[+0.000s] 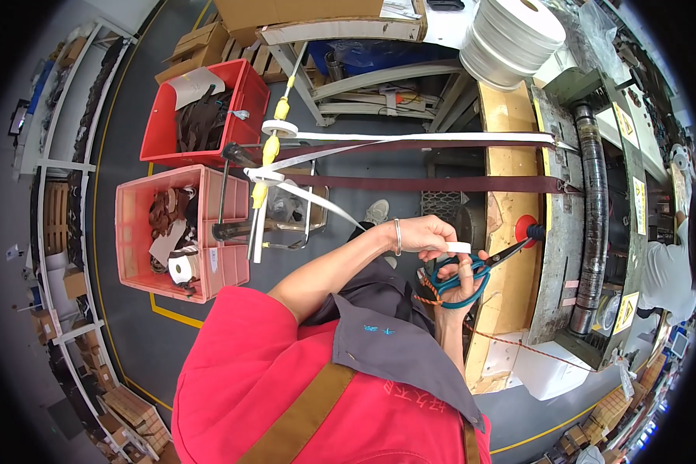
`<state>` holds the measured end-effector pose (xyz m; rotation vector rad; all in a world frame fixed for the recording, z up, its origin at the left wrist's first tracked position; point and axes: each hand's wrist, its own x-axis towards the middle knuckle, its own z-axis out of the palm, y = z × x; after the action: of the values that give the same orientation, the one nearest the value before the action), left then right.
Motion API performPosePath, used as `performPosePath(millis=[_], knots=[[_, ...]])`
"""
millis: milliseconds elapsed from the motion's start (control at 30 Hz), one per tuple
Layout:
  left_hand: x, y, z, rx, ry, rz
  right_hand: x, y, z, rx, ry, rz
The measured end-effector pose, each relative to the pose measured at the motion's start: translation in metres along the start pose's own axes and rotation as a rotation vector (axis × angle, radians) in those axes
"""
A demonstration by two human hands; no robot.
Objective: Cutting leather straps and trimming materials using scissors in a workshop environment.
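Note:
My left hand (427, 233), with a bracelet at the wrist, is closed on a short piece of white tape (458, 247) at its fingertips. Just below it, my right hand (460, 289) is closed around teal-handled scissors (483, 280), whose dark blades point up and right toward the machine. A brown-orange cord (510, 343) trails from near the scissors to the right. Beyond my hands, a white strap (425, 138) and a dark maroon strap (433, 184) stretch into the machine's roller (591, 209). A loose white strip (325, 203) passes from a reel behind my left forearm.
Yellow-jointed rod stand (271, 148) carries white reels left of the straps. Two red crates (242, 77) (228, 271) hold strap scraps. A wooden board (503, 278) edges the machine, with a red-and-black knob (530, 232). A large white spool (510, 46) stands behind. Another person (667, 267) is far right.

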<state>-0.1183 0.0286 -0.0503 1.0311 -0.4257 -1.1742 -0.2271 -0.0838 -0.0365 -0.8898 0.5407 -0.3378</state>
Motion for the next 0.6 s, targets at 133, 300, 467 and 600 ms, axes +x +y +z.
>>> performPosePath(millis=[133,300,467,600], knots=[[-0.008,-0.001,0.002,0.187,-0.042,-0.084,0.005,-0.007,0.003,-0.050,-0.021,-0.064],[-0.068,0.004,-0.021,1.349,0.709,0.398,-0.005,-0.020,0.016,-0.193,0.000,-0.096],[-0.200,0.022,-0.112,1.600,1.414,-0.265,-0.014,-0.026,0.019,-0.204,-0.031,-0.078],[-0.224,0.020,-0.126,1.347,1.359,-0.437,-0.013,-0.024,0.022,-0.213,-0.070,-0.023]])
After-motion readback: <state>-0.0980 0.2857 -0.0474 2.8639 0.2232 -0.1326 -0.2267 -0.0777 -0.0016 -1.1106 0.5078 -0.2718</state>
